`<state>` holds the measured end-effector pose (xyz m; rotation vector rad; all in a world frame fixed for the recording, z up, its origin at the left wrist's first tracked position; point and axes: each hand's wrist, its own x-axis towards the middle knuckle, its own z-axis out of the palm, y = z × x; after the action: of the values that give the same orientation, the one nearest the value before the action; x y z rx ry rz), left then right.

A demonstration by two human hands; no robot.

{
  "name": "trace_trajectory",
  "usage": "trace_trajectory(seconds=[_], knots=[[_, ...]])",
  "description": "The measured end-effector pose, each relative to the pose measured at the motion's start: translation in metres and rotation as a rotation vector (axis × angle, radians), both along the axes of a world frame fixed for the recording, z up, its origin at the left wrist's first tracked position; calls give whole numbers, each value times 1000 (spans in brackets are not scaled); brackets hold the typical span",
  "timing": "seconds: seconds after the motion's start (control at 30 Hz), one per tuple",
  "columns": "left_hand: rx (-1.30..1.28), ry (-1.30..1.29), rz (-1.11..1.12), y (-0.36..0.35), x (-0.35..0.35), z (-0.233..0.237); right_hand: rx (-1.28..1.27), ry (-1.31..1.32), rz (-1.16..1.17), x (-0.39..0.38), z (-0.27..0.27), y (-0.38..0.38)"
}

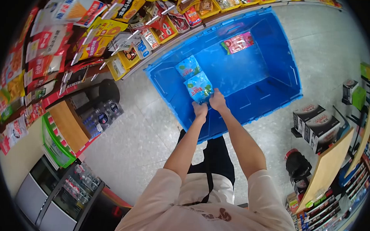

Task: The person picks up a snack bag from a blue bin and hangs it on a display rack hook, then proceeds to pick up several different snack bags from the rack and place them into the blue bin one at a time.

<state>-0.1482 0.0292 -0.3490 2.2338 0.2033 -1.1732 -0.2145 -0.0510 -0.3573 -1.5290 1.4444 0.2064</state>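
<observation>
Both hands reach into a large blue plastic crate (278, 57). My left hand (200, 111) grips the lower edge of a light-blue packet (199, 86) with green and red print. My right hand (218, 100) holds the same packet at its lower right corner. Another light-blue packet (188, 67) lies in the crate just above it, partly overlapped. A pink packet (238, 43) lies apart from them, near the crate's far side.
Shelves with hanging snack bags (91, 41) and yellow trays (123, 64) run along the crate's far left side. Bottled drinks (103, 118) stand on the floor at the left. Boxes (316, 123) and a wooden board (327, 169) are at the right.
</observation>
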Motion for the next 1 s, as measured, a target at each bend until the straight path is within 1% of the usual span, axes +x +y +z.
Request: trace_trajectory(seconds=[0.07,0.2,0.3,0.37,0.47,0.5,0.57,0.63,0.7,0.77,0.83,0.9,0.93,0.97,1.0], knots=[[-4,53,143,3,3,-33,45,21,23,8,-19,0],[35,38,153,-4,7,-42,148,57,20,11,-58,9],[60,90,171,-4,7,-49,180,62,-4,3,-80,18],[55,134,89,3,5,-61,147,16,-56,-5,-92,22],[42,154,80,3,4,-59,121,-3,-9,-15,-99,21],[32,151,60,8,2,-69,114,2,9,-16,-102,20],[145,36,58,2,-8,-71,128,29,42,-17,-96,10],[55,34,-148,6,-7,-76,190,51,69,-15,-78,-2],[-162,65,-156,-20,10,4,103,-45,107,-25,-71,-4],[-307,-90,-240,-24,12,49,21,-99,58,-27,-36,-5],[-517,-12,-250,-15,26,90,-87,-202,9,-42,-37,-4],[-678,173,-285,2,60,164,-185,-137,49,-33,22,-4],[-726,136,-289,18,75,188,-226,-146,6,-27,54,0],[-846,170,-277,36,89,207,-266,-158,-43,-19,82,9],[-965,210,-276,54,108,225,-332,-227,-74,-13,104,19]])
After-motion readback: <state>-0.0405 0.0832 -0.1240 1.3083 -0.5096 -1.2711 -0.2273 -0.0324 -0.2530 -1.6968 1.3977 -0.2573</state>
